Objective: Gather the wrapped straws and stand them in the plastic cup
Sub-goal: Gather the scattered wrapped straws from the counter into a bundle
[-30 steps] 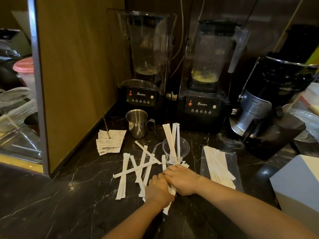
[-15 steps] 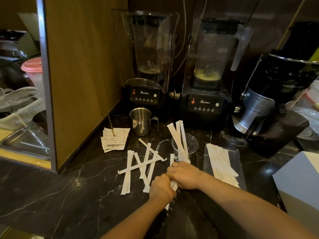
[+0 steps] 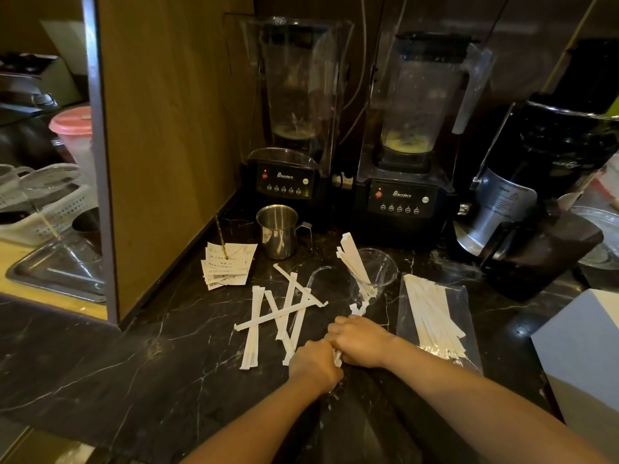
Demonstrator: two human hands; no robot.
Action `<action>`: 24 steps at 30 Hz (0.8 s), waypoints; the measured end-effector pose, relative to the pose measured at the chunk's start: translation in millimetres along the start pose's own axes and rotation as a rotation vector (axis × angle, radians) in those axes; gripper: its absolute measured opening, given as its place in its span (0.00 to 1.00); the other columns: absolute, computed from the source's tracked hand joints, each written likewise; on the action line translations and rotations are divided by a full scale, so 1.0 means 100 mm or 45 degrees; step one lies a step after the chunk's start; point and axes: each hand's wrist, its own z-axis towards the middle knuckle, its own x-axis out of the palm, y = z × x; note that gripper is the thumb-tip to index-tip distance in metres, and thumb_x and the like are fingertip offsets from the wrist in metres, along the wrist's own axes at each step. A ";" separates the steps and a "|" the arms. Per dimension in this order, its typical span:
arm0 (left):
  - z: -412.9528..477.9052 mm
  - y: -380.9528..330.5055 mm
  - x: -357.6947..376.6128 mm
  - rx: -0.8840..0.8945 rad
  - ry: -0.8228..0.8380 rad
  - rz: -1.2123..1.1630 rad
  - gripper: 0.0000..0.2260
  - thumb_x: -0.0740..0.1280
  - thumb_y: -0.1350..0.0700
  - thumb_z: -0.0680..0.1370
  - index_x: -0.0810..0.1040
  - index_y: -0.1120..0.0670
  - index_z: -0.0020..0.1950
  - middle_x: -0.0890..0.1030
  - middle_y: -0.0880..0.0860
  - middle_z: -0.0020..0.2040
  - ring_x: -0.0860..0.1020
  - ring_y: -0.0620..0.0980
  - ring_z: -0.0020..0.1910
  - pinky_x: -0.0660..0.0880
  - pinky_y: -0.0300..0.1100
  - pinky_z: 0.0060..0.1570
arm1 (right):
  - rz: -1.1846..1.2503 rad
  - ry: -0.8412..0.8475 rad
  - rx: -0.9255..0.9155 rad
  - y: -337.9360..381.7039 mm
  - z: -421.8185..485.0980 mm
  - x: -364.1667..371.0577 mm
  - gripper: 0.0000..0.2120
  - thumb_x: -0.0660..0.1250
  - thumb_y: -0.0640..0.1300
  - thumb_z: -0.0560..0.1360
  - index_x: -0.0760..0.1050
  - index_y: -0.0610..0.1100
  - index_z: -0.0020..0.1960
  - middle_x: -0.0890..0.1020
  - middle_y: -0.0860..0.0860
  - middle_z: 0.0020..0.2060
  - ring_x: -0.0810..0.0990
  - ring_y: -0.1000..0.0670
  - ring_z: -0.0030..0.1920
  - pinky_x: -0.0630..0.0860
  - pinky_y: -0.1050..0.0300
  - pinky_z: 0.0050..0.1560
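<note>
Both hands come first: my left hand [image 3: 315,363] and right hand [image 3: 360,339] are curled shut, knuckle to knuckle, around a small bundle of white paper-wrapped straws [image 3: 357,309] whose crimped ends poke out just short of the clear plastic cup [image 3: 378,274]. I judge the bundle needs squaring: tap the ends level on the black veined marble counter [image 3: 150,363], keep the squeeze light so the thin wrappers don't crease, then tip it upright into the cup, steadying that flimsy wall. Left of the cup, loose flat white wrapped straws [image 3: 284,313] lie criss-crossed; right of it, more rest in a glossy clear plastic sleeve [image 3: 435,316]. Inside the cup, a few straws [image 3: 353,259] lean left. Behind and left of the cup stands a brushed steel jug [image 3: 278,231].
</note>
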 end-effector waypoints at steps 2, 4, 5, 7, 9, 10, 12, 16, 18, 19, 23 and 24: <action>-0.01 0.01 0.00 0.010 0.030 -0.008 0.14 0.61 0.52 0.75 0.72 0.58 0.57 0.78 0.59 0.57 0.76 0.57 0.55 0.73 0.47 0.52 | -0.007 -0.004 0.012 0.01 -0.01 0.01 0.14 0.60 0.39 0.73 0.71 0.37 0.58 0.75 0.40 0.56 0.71 0.40 0.58 0.67 0.47 0.54; -0.02 0.01 0.00 0.024 0.047 -0.018 0.14 0.59 0.51 0.76 0.72 0.58 0.57 0.78 0.59 0.57 0.77 0.57 0.55 0.73 0.47 0.51 | -0.009 -0.010 0.024 0.01 -0.01 0.01 0.14 0.60 0.40 0.74 0.70 0.37 0.58 0.75 0.39 0.56 0.71 0.40 0.57 0.67 0.47 0.54; -0.03 0.01 0.00 0.029 0.051 -0.019 0.15 0.58 0.50 0.77 0.72 0.58 0.57 0.78 0.59 0.57 0.77 0.57 0.55 0.73 0.47 0.51 | -0.004 -0.013 0.027 0.01 -0.02 0.01 0.14 0.60 0.41 0.74 0.70 0.37 0.57 0.76 0.39 0.55 0.71 0.40 0.57 0.66 0.47 0.54; -0.03 0.02 0.01 0.032 0.054 -0.025 0.15 0.57 0.50 0.77 0.73 0.59 0.57 0.78 0.59 0.57 0.77 0.57 0.55 0.73 0.48 0.51 | 0.007 -0.020 0.035 0.00 -0.03 0.01 0.13 0.61 0.42 0.74 0.70 0.38 0.57 0.77 0.40 0.54 0.72 0.40 0.56 0.66 0.47 0.54; -0.02 0.03 0.01 0.034 0.060 -0.037 0.15 0.57 0.51 0.78 0.73 0.59 0.56 0.79 0.59 0.56 0.77 0.56 0.54 0.73 0.46 0.50 | 0.017 -0.011 0.051 -0.01 -0.03 0.01 0.13 0.61 0.42 0.74 0.70 0.39 0.57 0.78 0.40 0.53 0.73 0.41 0.55 0.67 0.47 0.54; -0.02 0.04 0.01 0.035 0.066 -0.047 0.14 0.57 0.51 0.78 0.73 0.59 0.56 0.79 0.59 0.56 0.78 0.56 0.54 0.74 0.46 0.51 | 0.022 0.000 0.056 -0.01 -0.04 0.01 0.13 0.61 0.42 0.74 0.70 0.39 0.57 0.78 0.40 0.53 0.73 0.41 0.55 0.67 0.47 0.54; -0.02 0.05 0.01 0.050 0.069 -0.056 0.13 0.58 0.52 0.77 0.72 0.59 0.56 0.79 0.59 0.56 0.78 0.56 0.53 0.74 0.47 0.51 | 0.034 0.023 0.064 -0.02 -0.05 0.02 0.14 0.62 0.42 0.73 0.69 0.40 0.57 0.78 0.40 0.53 0.73 0.41 0.55 0.68 0.47 0.55; -0.03 0.06 0.02 0.086 0.052 0.003 0.14 0.57 0.50 0.77 0.73 0.58 0.55 0.79 0.58 0.54 0.78 0.56 0.52 0.74 0.46 0.49 | 0.040 0.063 0.064 -0.03 -0.12 0.02 0.16 0.64 0.42 0.70 0.69 0.39 0.57 0.76 0.40 0.53 0.72 0.41 0.55 0.68 0.48 0.52; -0.03 0.05 0.04 0.102 0.040 0.042 0.16 0.57 0.47 0.77 0.73 0.58 0.54 0.80 0.58 0.53 0.78 0.55 0.51 0.73 0.46 0.47 | 0.037 0.090 0.051 -0.05 -0.15 -0.01 0.18 0.65 0.41 0.68 0.69 0.39 0.56 0.75 0.40 0.52 0.71 0.41 0.55 0.68 0.48 0.51; -0.04 0.05 0.05 0.114 0.034 0.072 0.17 0.57 0.46 0.76 0.73 0.58 0.53 0.80 0.58 0.53 0.78 0.55 0.50 0.72 0.46 0.44 | 0.024 0.105 0.045 -0.06 -0.17 -0.02 0.18 0.66 0.41 0.67 0.69 0.39 0.56 0.75 0.40 0.53 0.71 0.42 0.55 0.68 0.48 0.51; -0.06 -0.01 0.09 0.161 0.031 0.181 0.18 0.63 0.44 0.73 0.74 0.57 0.53 0.80 0.57 0.53 0.78 0.55 0.50 0.70 0.45 0.41 | -0.069 0.137 0.038 -0.08 -0.18 -0.03 0.15 0.65 0.38 0.71 0.70 0.39 0.57 0.76 0.41 0.55 0.71 0.42 0.57 0.68 0.47 0.54; -0.06 -0.03 0.09 0.165 0.033 0.197 0.18 0.64 0.45 0.73 0.73 0.57 0.53 0.79 0.57 0.53 0.78 0.56 0.51 0.70 0.45 0.42 | -0.079 0.135 0.038 -0.09 -0.17 -0.03 0.14 0.64 0.38 0.72 0.71 0.39 0.57 0.76 0.41 0.55 0.72 0.41 0.57 0.68 0.47 0.54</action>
